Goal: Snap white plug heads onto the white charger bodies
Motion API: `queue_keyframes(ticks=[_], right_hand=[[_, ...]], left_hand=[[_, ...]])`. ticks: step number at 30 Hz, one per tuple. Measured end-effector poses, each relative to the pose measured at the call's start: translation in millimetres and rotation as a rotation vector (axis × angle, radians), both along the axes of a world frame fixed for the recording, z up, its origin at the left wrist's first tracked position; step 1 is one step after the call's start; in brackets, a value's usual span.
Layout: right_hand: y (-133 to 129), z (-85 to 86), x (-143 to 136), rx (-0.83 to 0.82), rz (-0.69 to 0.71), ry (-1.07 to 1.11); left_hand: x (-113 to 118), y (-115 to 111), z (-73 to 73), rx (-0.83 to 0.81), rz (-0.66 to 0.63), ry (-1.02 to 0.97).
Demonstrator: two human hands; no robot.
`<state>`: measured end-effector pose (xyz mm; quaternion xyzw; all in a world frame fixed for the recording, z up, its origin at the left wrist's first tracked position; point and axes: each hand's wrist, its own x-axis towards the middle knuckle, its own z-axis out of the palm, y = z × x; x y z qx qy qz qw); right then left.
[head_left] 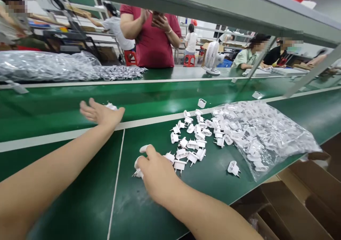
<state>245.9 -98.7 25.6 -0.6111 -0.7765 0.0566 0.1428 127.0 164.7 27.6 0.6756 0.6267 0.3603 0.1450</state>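
My left hand [102,113] reaches over the green belt, its fingers spread, beside a small white piece [111,106] partly hidden behind it. On the near green table my right hand [157,169] is bent around white plug adapters [138,172] with metal pins; its fingertips wear white covers. Right of it lies a loose pile of white plug adapters [192,145]. A clear plastic bag [277,137] full of similar white pieces rests at the right, and a single adapter [233,168] lies in front of it.
Two white pieces [201,103] sit near the belt's edge strip. Beyond the belt are bagged parts [48,66], a white fan [212,57] and a person in a red shirt [156,41]. A metal shelf beam [213,11] crosses above. Cardboard boxes [287,204] stand lower right.
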Motion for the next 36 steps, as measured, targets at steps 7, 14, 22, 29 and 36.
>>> queue_keyframes(ticks=[7,14,22,29,36], right_hand=[[-2,6.6,-5,-0.048,0.121,0.005],[-1,2.5,-4,-0.005,0.269,0.029],[4,-5.8,-1,-0.015,0.347,-0.032],[0,8.7,5,-0.043,0.104,0.101],[15,16.5,20,0.085,-0.326,0.902]], left_hand=[[126,-15,36.7,0.159,-0.53,0.162],[257,-20,45.5,-0.151,-0.836,0.306],[275,-28,25.2,-0.187,-0.811,0.186],[138,-41,45.0,-0.037,-0.828,-0.003],[-47,-103,27.7,-0.255,-0.926,0.035]])
